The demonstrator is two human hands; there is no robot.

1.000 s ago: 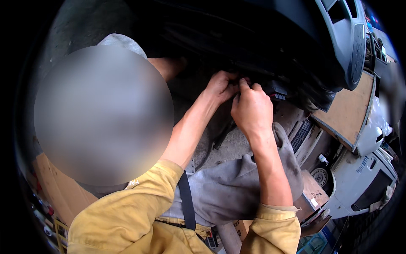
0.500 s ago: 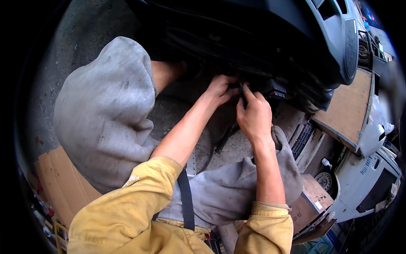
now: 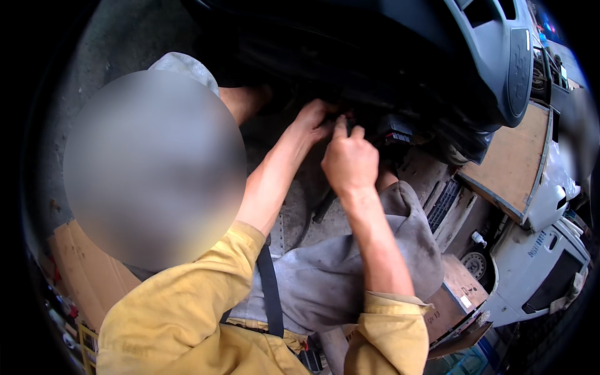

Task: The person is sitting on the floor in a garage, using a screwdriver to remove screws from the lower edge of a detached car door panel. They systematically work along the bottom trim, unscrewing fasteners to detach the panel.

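Both my hands meet in the shadow under the dark bumper [image 3: 350,37] of a vehicle. My left hand [image 3: 314,120] reaches up to its lower edge with bent fingers, and the fingertips are lost in the dark. Close beside it on the right is my right hand [image 3: 351,159], its index finger stretched toward the left hand's fingertips and the other fingers curled. Something small and dark seems to be between the fingers, too dim to name. A dark block with red marks [image 3: 398,130] hangs under the bumper, right of my hands.
My grey-trousered right leg [image 3: 406,244] is bent below the hands. A dark hose or cable [image 3: 323,209] lies on the concrete floor. Cardboard [image 3: 94,269] lies at lower left; wooden boxes [image 3: 507,162] and a white vehicle [image 3: 531,275] stand at right. A round blur covers the left side.
My right hand has shifted left and slightly down, closer to the left hand. The left hand has moved a little up and left. The dark block shows more fully now.
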